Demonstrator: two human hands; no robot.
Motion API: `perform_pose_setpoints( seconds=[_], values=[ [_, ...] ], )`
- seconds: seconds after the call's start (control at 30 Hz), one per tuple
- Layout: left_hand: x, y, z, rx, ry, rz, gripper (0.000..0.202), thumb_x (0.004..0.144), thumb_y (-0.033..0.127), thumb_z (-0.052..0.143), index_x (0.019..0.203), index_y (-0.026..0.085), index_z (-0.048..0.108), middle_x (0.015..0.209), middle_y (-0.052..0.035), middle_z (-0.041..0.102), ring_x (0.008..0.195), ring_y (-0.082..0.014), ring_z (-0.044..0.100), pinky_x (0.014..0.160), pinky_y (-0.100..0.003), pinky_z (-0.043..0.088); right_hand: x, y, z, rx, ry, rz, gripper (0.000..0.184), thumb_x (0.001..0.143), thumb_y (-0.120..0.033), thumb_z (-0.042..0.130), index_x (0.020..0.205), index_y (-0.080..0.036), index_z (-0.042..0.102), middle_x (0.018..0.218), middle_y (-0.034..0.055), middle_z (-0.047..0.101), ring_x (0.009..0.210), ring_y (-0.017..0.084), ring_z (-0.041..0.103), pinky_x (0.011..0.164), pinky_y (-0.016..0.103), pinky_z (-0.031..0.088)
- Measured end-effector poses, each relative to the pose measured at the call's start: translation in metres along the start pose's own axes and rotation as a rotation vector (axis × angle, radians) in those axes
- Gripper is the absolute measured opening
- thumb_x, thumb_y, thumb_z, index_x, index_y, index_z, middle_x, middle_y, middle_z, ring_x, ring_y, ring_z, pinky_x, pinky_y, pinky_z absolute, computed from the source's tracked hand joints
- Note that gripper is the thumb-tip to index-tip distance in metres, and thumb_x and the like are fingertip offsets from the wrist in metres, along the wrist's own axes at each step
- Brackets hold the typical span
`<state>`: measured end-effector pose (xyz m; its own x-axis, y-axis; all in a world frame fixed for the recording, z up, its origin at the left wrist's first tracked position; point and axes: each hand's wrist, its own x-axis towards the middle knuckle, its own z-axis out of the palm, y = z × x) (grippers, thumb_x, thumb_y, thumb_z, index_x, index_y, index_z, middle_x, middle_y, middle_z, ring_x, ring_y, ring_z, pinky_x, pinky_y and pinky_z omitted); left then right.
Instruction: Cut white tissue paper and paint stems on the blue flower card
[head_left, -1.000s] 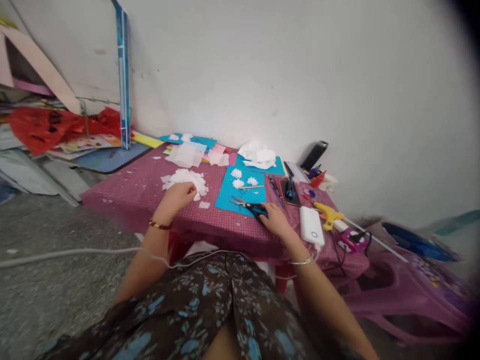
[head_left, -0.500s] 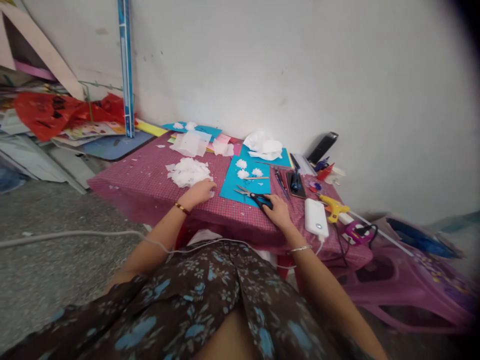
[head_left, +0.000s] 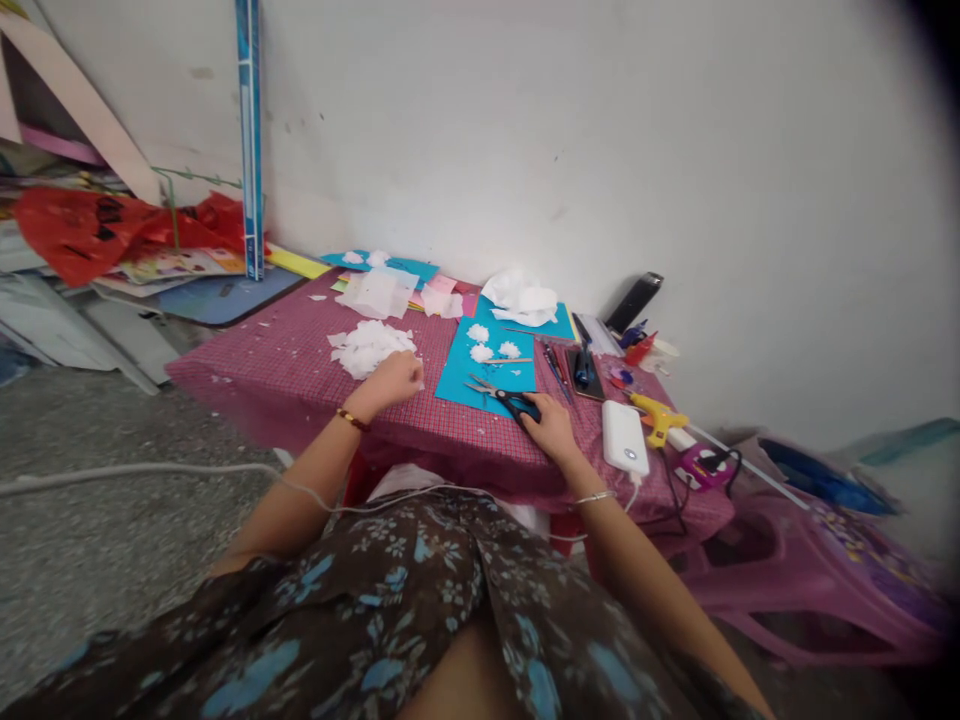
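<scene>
My right hand (head_left: 550, 424) is closed around the black handles of a pair of scissors (head_left: 501, 394). Their parted blades point left over the lower part of a blue sheet (head_left: 456, 388). Several small white paper clusters (head_left: 481, 353) sit on that sheet, beside a thin stick (head_left: 509, 361). My left hand (head_left: 393, 382), its fingers curled together, is at the near edge of a heap of torn white paper (head_left: 369, 347). A pale bit shows by the fingertips, too small to make out.
Folded white tissue (head_left: 529, 300) lies at the back. On the right are pens (head_left: 556, 368), a dark phone (head_left: 585, 380), a white power bank (head_left: 625, 438), a yellow glue gun (head_left: 658, 415) and a purple power socket (head_left: 701, 466). A white cable (head_left: 225, 467) crosses my left forearm.
My left hand has turned slightly, its fingers curling tighter near the paper heap. The right hand stays on the scissors, and the whole view has shifted a little.
</scene>
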<state>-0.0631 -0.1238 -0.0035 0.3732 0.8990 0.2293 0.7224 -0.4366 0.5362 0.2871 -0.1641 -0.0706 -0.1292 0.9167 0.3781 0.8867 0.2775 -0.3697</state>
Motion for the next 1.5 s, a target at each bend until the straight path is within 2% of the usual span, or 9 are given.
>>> perform_pose_setpoints(
  seconds=[0.3, 0.5, 0.63, 0.77, 0.97, 1.1, 1.27, 1.4, 1.5],
  values=[
    [-0.007, 0.023, -0.002, -0.374, -0.057, -0.025, 0.017, 0.075, 0.031, 0.054, 0.079, 0.017, 0.061, 0.066, 0.0008, 0.057, 0.058, -0.0118, 0.048, 0.057, -0.025, 0.037, 0.0, -0.003, -0.002, 0.02, 0.0, 0.007, 0.046, 0.084, -0.022, 0.058, 0.13, -0.023, 0.062, 0.121, 0.0118, 0.069, 0.114, 0.03, 0.061, 0.101, 0.05, 0.046],
    [-0.005, 0.023, 0.004, -0.464, -0.111, -0.047, 0.035, 0.069, 0.028, 0.062, 0.101, 0.015, 0.066, 0.058, 0.0062, 0.047, 0.051, -0.0103, 0.04, 0.053, -0.024, 0.03, -0.001, -0.003, -0.004, 0.043, 0.026, 0.024, 0.047, 0.082, -0.016, 0.056, 0.128, -0.021, 0.064, 0.116, 0.0133, 0.068, 0.113, 0.031, 0.06, 0.101, 0.05, 0.046],
    [-0.003, 0.023, 0.005, -0.497, -0.126, -0.066, 0.038, 0.07, 0.03, 0.065, 0.105, 0.015, 0.066, 0.061, 0.0052, 0.052, 0.054, -0.0106, 0.043, 0.055, -0.024, 0.033, -0.002, -0.002, -0.006, 0.063, 0.062, 0.054, 0.045, 0.084, -0.015, 0.053, 0.128, -0.02, 0.064, 0.116, 0.0142, 0.067, 0.112, 0.031, 0.059, 0.101, 0.049, 0.046],
    [-0.003, 0.021, 0.005, -0.528, -0.134, -0.103, 0.036, 0.066, 0.031, 0.069, 0.099, 0.015, 0.069, 0.064, 0.0037, 0.058, 0.058, -0.0117, 0.048, 0.058, -0.024, 0.037, -0.002, 0.0, -0.006, 0.077, 0.092, 0.081, 0.043, 0.083, -0.014, 0.051, 0.124, -0.017, 0.065, 0.115, 0.0146, 0.067, 0.11, 0.029, 0.059, 0.101, 0.046, 0.046],
    [-0.003, 0.021, 0.008, -0.622, -0.112, -0.154, 0.016, 0.066, 0.03, 0.071, 0.065, 0.016, 0.064, 0.061, 0.0026, 0.059, 0.06, -0.0105, 0.05, 0.063, -0.024, 0.039, -0.004, 0.005, -0.003, 0.065, 0.166, 0.14, 0.032, 0.091, -0.018, 0.052, 0.12, -0.016, 0.065, 0.118, 0.0143, 0.067, 0.115, 0.028, 0.059, 0.103, 0.045, 0.045],
    [0.021, 0.029, 0.014, -0.758, -0.042, -0.188, 0.015, 0.073, 0.029, 0.066, 0.069, 0.016, 0.059, 0.066, 0.0021, 0.06, 0.063, -0.0097, 0.053, 0.067, -0.025, 0.044, -0.003, 0.013, -0.009, 0.029, 0.22, 0.202, 0.028, 0.096, -0.033, 0.06, 0.12, -0.017, 0.063, 0.122, 0.0092, 0.066, 0.111, 0.025, 0.063, 0.098, 0.048, 0.051],
    [0.067, 0.04, 0.018, -0.925, -0.014, -0.301, 0.013, 0.075, 0.019, 0.065, 0.075, 0.017, 0.052, 0.072, 0.0, 0.063, 0.065, -0.0095, 0.058, 0.068, -0.026, 0.048, -0.011, 0.027, -0.035, -0.058, 0.136, 0.216, 0.03, 0.096, -0.037, 0.063, 0.119, -0.017, 0.064, 0.125, 0.0083, 0.065, 0.11, 0.024, 0.064, 0.095, 0.048, 0.053],
    [0.09, 0.044, 0.028, -1.002, -0.059, -0.385, 0.021, 0.074, 0.015, 0.069, 0.075, 0.017, 0.049, 0.066, -0.0005, 0.063, 0.061, -0.0101, 0.06, 0.066, -0.026, 0.049, -0.022, 0.027, -0.054, -0.126, 0.049, 0.231, 0.018, 0.091, -0.021, 0.064, 0.108, -0.017, 0.07, 0.113, 0.0115, 0.068, 0.108, 0.027, 0.063, 0.098, 0.048, 0.049],
    [0.103, 0.046, 0.044, -1.019, -0.081, -0.406, 0.024, 0.071, 0.015, 0.073, 0.072, 0.017, 0.049, 0.059, 0.0007, 0.06, 0.055, -0.0096, 0.058, 0.061, -0.025, 0.047, -0.013, 0.016, -0.061, -0.163, 0.034, 0.241, 0.023, 0.086, -0.011, 0.059, 0.103, -0.016, 0.074, 0.111, 0.0179, 0.068, 0.11, 0.033, 0.061, 0.098, 0.047, 0.046]
  ],
)
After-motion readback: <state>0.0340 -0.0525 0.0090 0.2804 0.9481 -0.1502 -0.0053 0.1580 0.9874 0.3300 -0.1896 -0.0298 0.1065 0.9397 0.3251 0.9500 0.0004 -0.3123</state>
